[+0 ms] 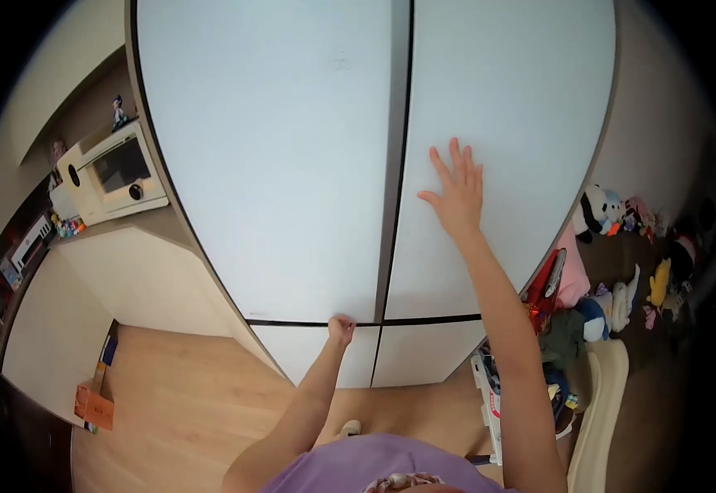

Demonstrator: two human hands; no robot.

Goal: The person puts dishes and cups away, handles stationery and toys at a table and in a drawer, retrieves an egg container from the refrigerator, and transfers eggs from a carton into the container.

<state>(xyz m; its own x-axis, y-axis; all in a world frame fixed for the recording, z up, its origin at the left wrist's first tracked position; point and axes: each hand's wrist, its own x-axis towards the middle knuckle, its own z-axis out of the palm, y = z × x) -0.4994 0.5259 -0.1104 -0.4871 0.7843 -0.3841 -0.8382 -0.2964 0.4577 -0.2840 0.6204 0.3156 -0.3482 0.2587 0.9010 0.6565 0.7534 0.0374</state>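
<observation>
"Purple shirt (378,462) nearest, before the refrigerator (358,189). What's left of that?"

"A cream oven (118,174)."

"The hands?"

"Left hand (342,330): fingers curled at the bottom edge of the refrigerator's upper left door (259,156); whether gripping, I can't tell. Right hand (459,204): spread open against its upper right door (514,107)."

"Beyond?"

"A panda plush (593,210), right of the refrigerator."

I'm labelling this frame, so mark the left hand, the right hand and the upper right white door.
Left hand (341,330): head view, middle of the hand.
Right hand (460,205): head view, back of the hand.
Upper right white door (515,148): head view, bare front surface.
</observation>
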